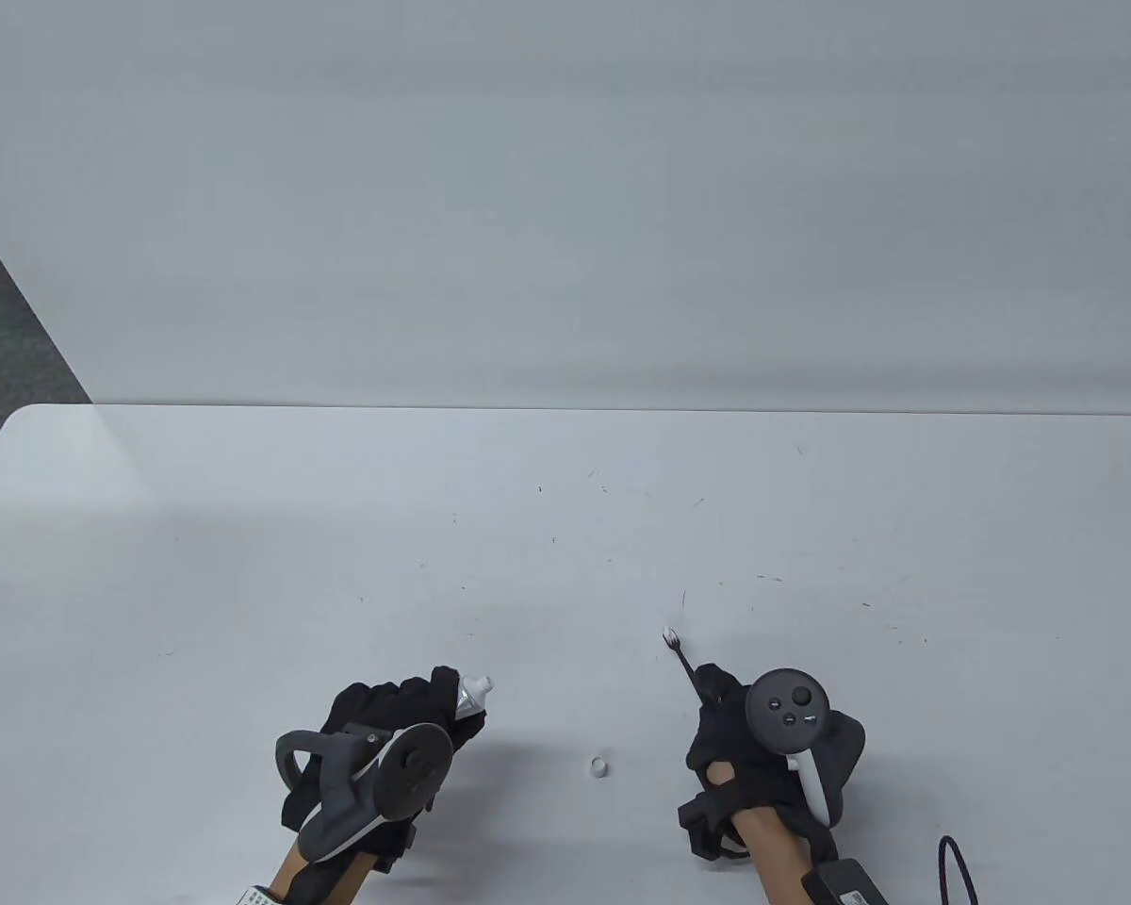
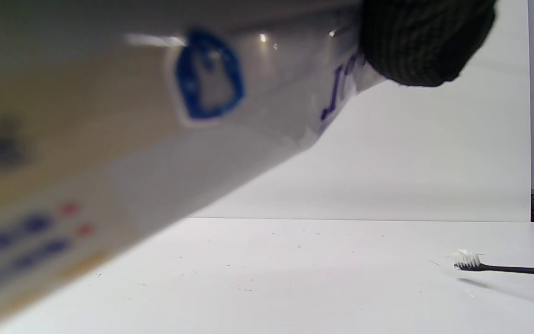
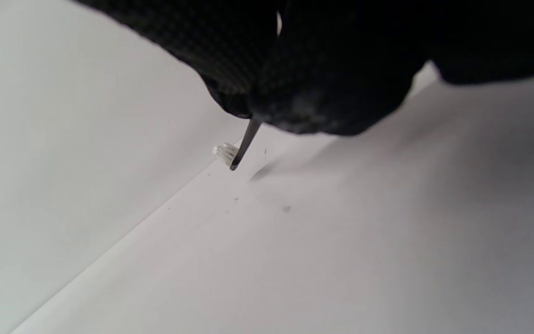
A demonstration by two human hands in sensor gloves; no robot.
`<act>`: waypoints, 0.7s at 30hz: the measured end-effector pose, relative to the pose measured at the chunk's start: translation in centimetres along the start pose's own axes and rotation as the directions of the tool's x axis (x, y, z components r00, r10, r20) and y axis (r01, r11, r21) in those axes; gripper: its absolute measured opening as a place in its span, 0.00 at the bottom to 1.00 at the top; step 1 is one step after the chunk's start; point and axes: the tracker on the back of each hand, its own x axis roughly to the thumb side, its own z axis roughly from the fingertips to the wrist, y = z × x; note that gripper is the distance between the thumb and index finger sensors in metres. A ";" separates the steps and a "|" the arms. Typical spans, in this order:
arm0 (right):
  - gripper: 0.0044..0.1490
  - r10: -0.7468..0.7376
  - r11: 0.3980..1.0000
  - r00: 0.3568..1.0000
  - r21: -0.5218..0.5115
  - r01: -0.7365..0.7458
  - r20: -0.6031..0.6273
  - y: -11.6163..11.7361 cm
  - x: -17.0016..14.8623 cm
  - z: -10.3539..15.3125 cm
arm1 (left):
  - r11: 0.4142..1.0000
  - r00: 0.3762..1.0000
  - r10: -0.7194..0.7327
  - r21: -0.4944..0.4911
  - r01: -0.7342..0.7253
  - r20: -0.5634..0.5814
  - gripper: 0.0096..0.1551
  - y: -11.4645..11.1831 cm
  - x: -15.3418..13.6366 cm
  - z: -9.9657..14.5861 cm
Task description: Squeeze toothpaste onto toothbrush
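My left hand (image 1: pixel 405 721) grips a white toothpaste tube (image 1: pixel 474 693) with its open nozzle pointing up and right; the tube fills the left wrist view (image 2: pixel 155 130), blurred, with a fingertip (image 2: pixel 424 41) on it. My right hand (image 1: pixel 749 754) holds a thin black toothbrush (image 1: pixel 683 660) by the handle, its white bristle head (image 1: pixel 669 636) pointing away and left, just above the table. The brush head shows in the left wrist view (image 2: pixel 468 260) with a white blob on top, and in the right wrist view (image 3: pixel 227 155). The tube and the brush are well apart.
A small white cap (image 1: pixel 601 766) lies on the white table (image 1: pixel 565 528) between my hands. A white wall stands behind the table's far edge. A black cable (image 1: pixel 952 863) runs at the bottom right.
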 end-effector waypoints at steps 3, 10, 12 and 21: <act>0.27 0.106 0.994 0.994 -0.016 -0.105 0.024 0.8 0.1 -0.2 | 1.000 1.000 -0.003 0.001 0.003 0.003 0.40 0.0 0.0 0.0; 0.25 0.354 0.922 0.924 0.109 -0.370 0.147 2.3 2.0 0.1 | 1.000 1.000 0.001 0.000 -0.001 0.006 0.40 -0.1 0.1 0.0; 0.26 0.373 0.917 0.913 0.085 -0.390 0.167 2.4 2.3 0.3 | 1.000 1.000 0.003 0.002 -0.003 0.008 0.39 -0.1 0.1 0.1; 0.28 0.301 0.947 0.943 0.074 -0.313 0.139 1.0 1.6 0.1 | 1.000 1.000 -0.001 0.008 0.001 0.008 0.39 0.0 0.1 0.1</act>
